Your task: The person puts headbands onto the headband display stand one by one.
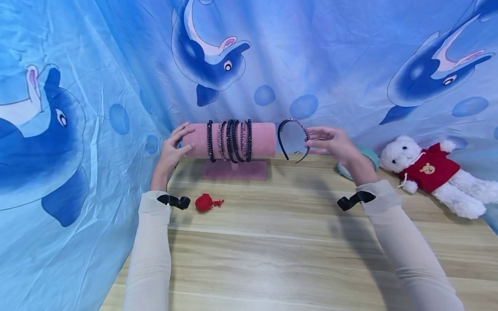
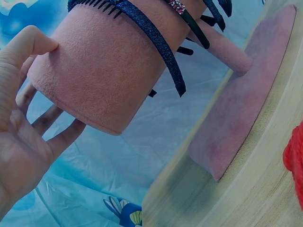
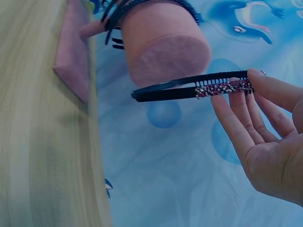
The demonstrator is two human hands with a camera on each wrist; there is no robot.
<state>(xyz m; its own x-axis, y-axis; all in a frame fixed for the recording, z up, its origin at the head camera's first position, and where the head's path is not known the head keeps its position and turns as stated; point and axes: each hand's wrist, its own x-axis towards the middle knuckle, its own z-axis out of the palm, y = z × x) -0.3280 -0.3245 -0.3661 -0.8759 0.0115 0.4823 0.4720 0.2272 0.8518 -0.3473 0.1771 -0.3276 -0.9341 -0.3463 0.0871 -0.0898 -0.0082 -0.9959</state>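
A pink padded headband stand (image 1: pixel 264 140) stands at the back of the table, its roll lying level above a flat base. Several dark toothed headbands (image 1: pixel 234 142), some glittery, hang side by side round the roll. My left hand (image 1: pixel 170 149) grips the roll's left end; in the left wrist view the thumb presses its front and the other fingers reach behind. My right hand (image 1: pixel 336 144) pinches one side of a black toothed headband (image 3: pixel 165 96) with pink and silver sparkles. That headband is held in the air just off the roll's right end, its open ends pointing down.
A small red yarn ball (image 1: pixel 203 202) lies on the wooden table (image 1: pixel 264 259) in front of the stand. Behind my right wrist is a green ring-shaped roll (image 1: pixel 370 156). A white teddy bear (image 1: pixel 464 196) in a red top lies at right. Blue dolphin-printed cloth (image 1: pixel 272 52) hangs behind.
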